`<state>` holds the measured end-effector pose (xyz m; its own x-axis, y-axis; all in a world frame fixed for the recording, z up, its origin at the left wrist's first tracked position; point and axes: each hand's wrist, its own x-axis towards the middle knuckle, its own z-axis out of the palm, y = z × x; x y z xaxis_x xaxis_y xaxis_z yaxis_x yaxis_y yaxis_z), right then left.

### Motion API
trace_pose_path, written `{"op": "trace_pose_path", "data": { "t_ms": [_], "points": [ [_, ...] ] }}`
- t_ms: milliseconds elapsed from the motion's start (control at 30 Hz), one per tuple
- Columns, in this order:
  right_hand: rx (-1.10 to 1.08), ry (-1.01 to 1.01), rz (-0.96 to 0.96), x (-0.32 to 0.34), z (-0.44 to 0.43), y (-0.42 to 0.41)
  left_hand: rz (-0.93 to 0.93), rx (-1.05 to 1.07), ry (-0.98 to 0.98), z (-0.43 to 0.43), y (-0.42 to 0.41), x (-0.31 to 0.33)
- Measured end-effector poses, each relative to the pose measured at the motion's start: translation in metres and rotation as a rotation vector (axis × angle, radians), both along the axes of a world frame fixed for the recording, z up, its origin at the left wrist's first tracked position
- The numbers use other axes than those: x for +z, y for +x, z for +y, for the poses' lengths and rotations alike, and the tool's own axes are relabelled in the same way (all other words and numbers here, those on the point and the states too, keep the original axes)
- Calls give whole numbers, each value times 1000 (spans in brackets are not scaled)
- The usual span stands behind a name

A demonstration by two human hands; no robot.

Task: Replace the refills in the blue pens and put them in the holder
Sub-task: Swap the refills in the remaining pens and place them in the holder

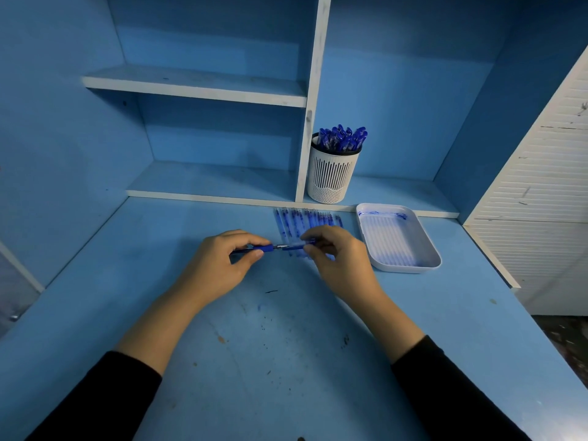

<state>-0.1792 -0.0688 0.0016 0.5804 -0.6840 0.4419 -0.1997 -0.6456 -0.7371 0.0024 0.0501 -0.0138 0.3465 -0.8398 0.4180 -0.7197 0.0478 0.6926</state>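
Item under handling: one blue pen (270, 248), held level just above the desk (286, 361), in front of the person and between both hands. The left hand (222, 265) pinches the barrel end between thumb and curled fingers. The right hand (340, 259) pinches the opposite end the same way. A short metallic section shows between the two blue parts; it cannot be determined whether the parts are joined or separated.

Handling assessment: the pen is judged light, stiff and smooth, with thin plastic threads that would strip if forced. The ribbed blue grip and the barrel behind it are the sound places to hold. The fine tip should be kept off the fingers, since ink is likely to smear.

Spare refills (305, 219) lie side by side in a row on the desk just beyond the right hand, partly hidden by it. They appear slender and liable to bend or roll.

A white tray (410, 269), ink-stained inside, sits to the right of the refills. The white slotted holder (332, 176) stands on the lower ledge of the shelf unit (197, 87), already packed with upright blue pens (342, 138).

Markings: no brand, label or legible writing is visible on any item.
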Motion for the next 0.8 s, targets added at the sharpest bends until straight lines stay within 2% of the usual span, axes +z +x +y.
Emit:
{"op": "trace_pose_path", "data": {
  "t_ms": [267, 433, 800],
  "points": [
    [71, 10, 17, -3, 8, 5, -4, -40, -14, -4, -8, -1],
    [20, 39, -31, 3, 4, 1, 31, -28, -58, -4, -9, 1],
    [-21, 54, -6, 3, -1, -2, 45, -23, -80, -3, -7, 0]
  ]
}}
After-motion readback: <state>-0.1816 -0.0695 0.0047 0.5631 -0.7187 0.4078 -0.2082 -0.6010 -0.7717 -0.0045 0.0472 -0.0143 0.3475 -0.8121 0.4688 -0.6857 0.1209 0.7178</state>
